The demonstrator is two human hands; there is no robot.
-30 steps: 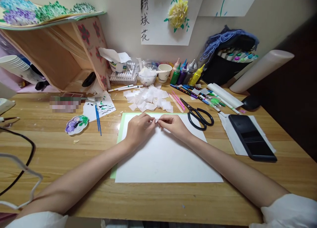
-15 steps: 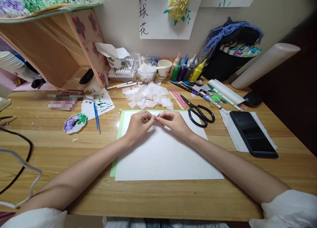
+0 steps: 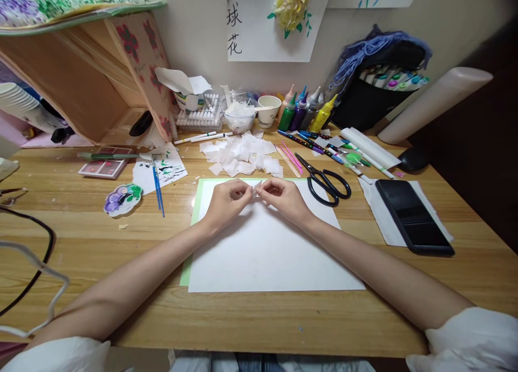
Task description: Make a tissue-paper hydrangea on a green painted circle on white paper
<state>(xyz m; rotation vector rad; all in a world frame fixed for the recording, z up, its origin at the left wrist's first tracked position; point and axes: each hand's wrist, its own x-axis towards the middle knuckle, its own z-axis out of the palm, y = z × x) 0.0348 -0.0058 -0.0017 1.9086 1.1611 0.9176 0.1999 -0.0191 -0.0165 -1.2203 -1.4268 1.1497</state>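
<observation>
Over the upper part of a white sheet, my left hand and my right hand meet with fingertips nearly touching. Both pinch a small piece of white tissue paper, mostly hidden by the fingers. Beneath the white sheet a green sheet shows along the left and top edges. Just beyond my hands lies a pile of white tissue paper pieces. Black-handled scissors rest to the right of my right hand, partly over the sheet's corner.
A phone lies on a paper towel at right. Paint bottles, a paper cup and markers line the back. On the left are a paint palette, brushes and a cardboard box. Cables curl at far left.
The fingertips have drawn slightly apart, and a bit more of the tissue piece shows between them. Arms and table items stay in place; the view has shifted slightly.
</observation>
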